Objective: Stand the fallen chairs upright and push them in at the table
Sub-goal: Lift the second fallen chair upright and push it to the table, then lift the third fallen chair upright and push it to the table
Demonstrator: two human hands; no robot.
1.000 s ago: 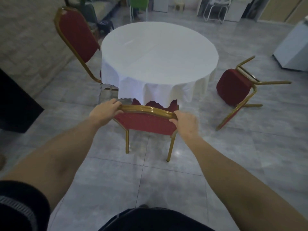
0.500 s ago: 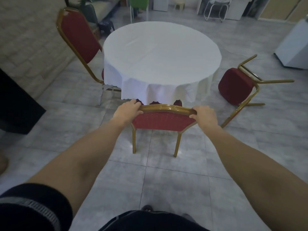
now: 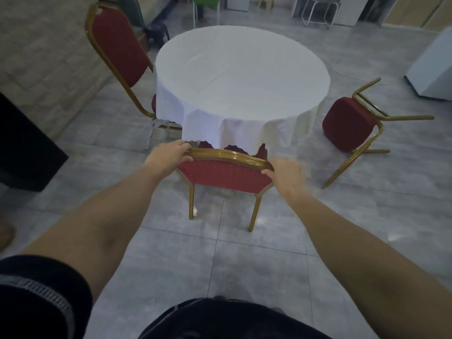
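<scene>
Fingers of your left hand [image 3: 168, 154] are curled over the near-left corner of the gold top rail of the upright banquet chair [image 3: 226, 176], and the fingers of your right hand [image 3: 285, 171] wrap the rail's other corner, a little blurred but clearly closed on it. That chair stands on its legs on the near side of the round table [image 3: 241, 74], its seat already under the hanging edge of the white tablecloth [image 3: 234, 133]. Judging by the tube frame and padded back, it should be stiff and moderately light; the lacquered rail looks slick, so hold it at the corners where it bends. A second chair [image 3: 115, 45] stands upright left of the table. The fallen chair [image 3: 352, 123] lies on its side right of the table, legs pointing away from it; its back rail and seat frame look like the best places to lift. The tabletop carries nothing but its cloth. The floor [image 3: 146, 253] is glossy grey tile, so the legs will likely slide easily. Beyond the table, the room holds a white wire chair [image 3: 318, 11] and a green chair [image 3: 205, 1].
</scene>
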